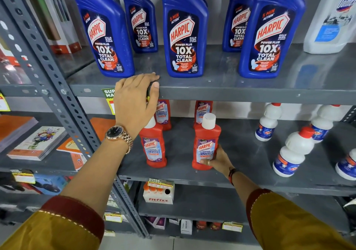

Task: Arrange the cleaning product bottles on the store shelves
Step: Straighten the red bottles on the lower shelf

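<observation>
One red Harpic bottle (206,143), the right hand (218,160) has its fingers (205,161) wrapped round the base, on the middle shelf (240,153). The left hand (133,99) grips the upper shelf (231,87) edge.

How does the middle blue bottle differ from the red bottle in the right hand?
The blue bottle stands free on the upper shelf; the red bottle is on the middle shelf, gripped by the right hand. The blue label says Total Clean, the red Bathroom Cleaner. Both are Harpic.

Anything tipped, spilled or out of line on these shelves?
Nothing tipped or spilled. The white red-capped bottles on the right of the middle shelf stand scattered, not in rows; their lean may be lens distortion. The right hand grips a red Harpic bottle, upright.
</observation>
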{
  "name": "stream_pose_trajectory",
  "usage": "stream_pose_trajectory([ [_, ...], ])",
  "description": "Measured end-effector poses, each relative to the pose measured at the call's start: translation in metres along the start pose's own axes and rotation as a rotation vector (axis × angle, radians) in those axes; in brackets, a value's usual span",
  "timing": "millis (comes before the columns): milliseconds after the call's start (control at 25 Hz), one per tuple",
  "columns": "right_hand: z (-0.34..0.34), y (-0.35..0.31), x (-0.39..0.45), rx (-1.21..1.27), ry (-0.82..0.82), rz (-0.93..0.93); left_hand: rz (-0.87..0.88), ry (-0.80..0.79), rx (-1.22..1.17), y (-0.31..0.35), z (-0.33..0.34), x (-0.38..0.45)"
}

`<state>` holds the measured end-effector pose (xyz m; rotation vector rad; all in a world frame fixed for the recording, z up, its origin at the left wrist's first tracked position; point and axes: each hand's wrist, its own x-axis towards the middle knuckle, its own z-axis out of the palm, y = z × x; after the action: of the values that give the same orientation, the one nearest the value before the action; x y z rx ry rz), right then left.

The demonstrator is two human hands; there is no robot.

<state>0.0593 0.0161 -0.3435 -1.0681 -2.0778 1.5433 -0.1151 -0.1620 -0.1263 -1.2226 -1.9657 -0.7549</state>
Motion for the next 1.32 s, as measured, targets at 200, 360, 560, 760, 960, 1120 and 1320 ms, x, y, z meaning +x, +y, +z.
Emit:
stream_pose_trajectory([
  [200,-0.028,0.002,-0.035,-0.030,0.093,-0.080,0.004,-0.003,-0.037,0.006,-0.005,-0.002],
  [360,-0.072,-0.058,-0.086,-0.066,0.475,-0.521,0.032,0.029,-0.062,0.026,-0.002,-0.004],
  [560,-0.130,-0.182,-0.128,-0.028,0.779,-0.994,-0.067,0.058,-0.028,0.038,0.007,0.006],
  [760,-0.178,-0.225,-0.083,0.001,0.644,-0.715,-0.087,0.049,-0.013,0.042,0.007,0.003],
  [960,-0.196,-0.224,-0.057,0.127,0.245,-0.513,-0.075,0.055,-0.006,0.040,0.005,0.003],
  [1120,-0.201,-0.220,-0.052,0.117,0.213,-0.482,-0.075,0.072,-0.016,0.040,0.008,0.002],
  [1320,-0.199,-0.220,-0.051,0.114,0.241,-0.476,-0.104,0.114,-0.052,0.040,0.014,0.001],
])
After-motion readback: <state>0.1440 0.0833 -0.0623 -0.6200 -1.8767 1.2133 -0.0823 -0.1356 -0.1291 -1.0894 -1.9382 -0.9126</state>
